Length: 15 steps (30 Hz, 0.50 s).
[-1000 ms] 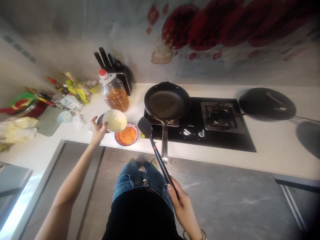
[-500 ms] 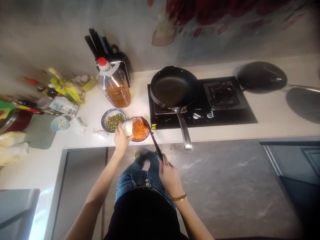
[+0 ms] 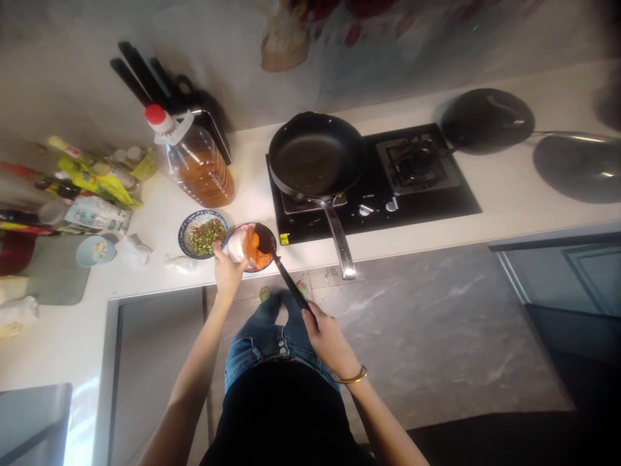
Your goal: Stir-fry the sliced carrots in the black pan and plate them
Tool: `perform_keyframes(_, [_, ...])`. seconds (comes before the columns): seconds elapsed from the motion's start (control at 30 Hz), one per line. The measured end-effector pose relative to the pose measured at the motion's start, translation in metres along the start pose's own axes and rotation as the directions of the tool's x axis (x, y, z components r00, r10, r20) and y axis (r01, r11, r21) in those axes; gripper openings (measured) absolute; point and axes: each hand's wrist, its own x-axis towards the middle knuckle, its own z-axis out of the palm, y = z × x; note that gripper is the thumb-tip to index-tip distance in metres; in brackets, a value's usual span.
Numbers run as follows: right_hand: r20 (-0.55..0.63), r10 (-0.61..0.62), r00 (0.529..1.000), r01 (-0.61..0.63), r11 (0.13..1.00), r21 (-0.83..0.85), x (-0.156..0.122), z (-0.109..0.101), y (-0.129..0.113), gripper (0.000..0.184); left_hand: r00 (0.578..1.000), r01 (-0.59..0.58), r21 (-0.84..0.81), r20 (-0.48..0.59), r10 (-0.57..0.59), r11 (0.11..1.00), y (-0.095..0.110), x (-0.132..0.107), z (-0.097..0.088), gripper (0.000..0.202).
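Observation:
My left hand point(image 3: 224, 268) grips the near rim of a red-rimmed bowl point(image 3: 237, 246) of orange carrot slices at the counter's front edge and tips it. My right hand point(image 3: 326, 333) is closed around the handle of a black spatula point(image 3: 280, 266), whose blade rests inside that bowl on the slices. Just left of it sits a blue-rimmed bowl point(image 3: 202, 234) of chopped green and red bits. A black frying pan point(image 3: 315, 155) stands on the left burner of the gas hob point(image 3: 417, 194), its steel handle pointing toward me.
A large oil bottle point(image 3: 196, 162) with a red cap and a knife block point(image 3: 194, 107) stand behind the bowls. Packets, a small blue cup point(image 3: 96, 250) and a grey mat crowd the left counter. A dark lid point(image 3: 488, 120) lies right of the hob.
A second ago my left hand held a white bowl up and the spatula hung above the counter. Now the left hand grips the carrot bowl and the spatula blade is in it.

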Motion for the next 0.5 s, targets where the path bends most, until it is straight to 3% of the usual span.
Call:
perform_keyframes(0.23, [0.074,-0.080,0.994,0.084,0.995,-0.046,-0.016,-0.003,-0.002,0.041,0.975,0.219,-0.175,-0.001,-0.222,0.960,-0.013,-0.003,-0.004,0.078])
perform_keyframes(0.37, [0.013,-0.124,0.992,0.124,0.992,-0.012,-0.024,-0.028,-0.004,0.041,0.934,0.343,-0.347,0.027,-0.356,0.873,-0.032,-0.008,-0.004,0.066])
perform_keyframes(0.5, [-0.046,-0.133,0.990,0.134,0.991,0.020,-0.024,-0.056,-0.010,0.042,0.923,0.347,-0.541,0.051,-0.382,0.766,-0.043,-0.014,-0.007,0.062])
